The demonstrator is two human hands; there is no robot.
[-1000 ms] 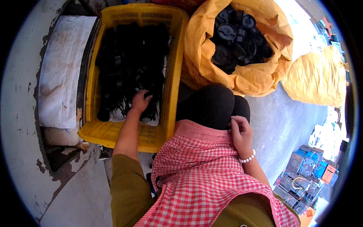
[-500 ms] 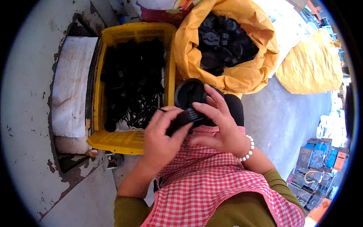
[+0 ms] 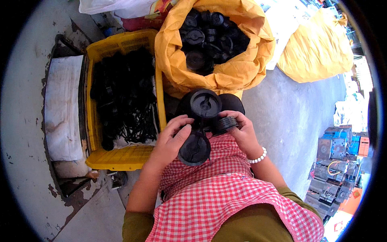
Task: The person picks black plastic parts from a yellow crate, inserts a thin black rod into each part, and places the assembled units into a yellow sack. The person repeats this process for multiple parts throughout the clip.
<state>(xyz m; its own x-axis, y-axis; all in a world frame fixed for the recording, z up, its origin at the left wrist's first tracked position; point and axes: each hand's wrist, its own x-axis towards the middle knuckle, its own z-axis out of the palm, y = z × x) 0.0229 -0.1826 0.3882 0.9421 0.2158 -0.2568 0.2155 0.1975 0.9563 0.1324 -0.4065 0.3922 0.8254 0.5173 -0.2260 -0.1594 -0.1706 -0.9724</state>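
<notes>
Above my lap is a cluster of round black plastic screw caps, seemingly joined at the middle by a thin stem. One cap (image 3: 205,103) faces up at the far side, showing a ridge across its inside. Another cap (image 3: 194,150) hangs nearer me, beside the thumb of my left hand (image 3: 174,136), whose fingers are curled round the cluster's left side. On the right, a cap with a ribbed side (image 3: 226,124) is pinched between thumb and fingers of my right hand (image 3: 244,131). My fingers partly hide the joint between the caps.
A yellow plastic crate (image 3: 160,101) holds black parts and thin black stems at left. Beyond my hands, an orange-yellow sack (image 3: 258,60) stands open with black caps inside. Another yellow sack (image 3: 316,48) lies at far right. Metal machine blocks (image 3: 330,161) are stacked at right.
My hands have moved apart and the caps have turned, so two round faces now show. My right hand has shifted to the ribbed cap. The whole view has swung slightly right.
</notes>
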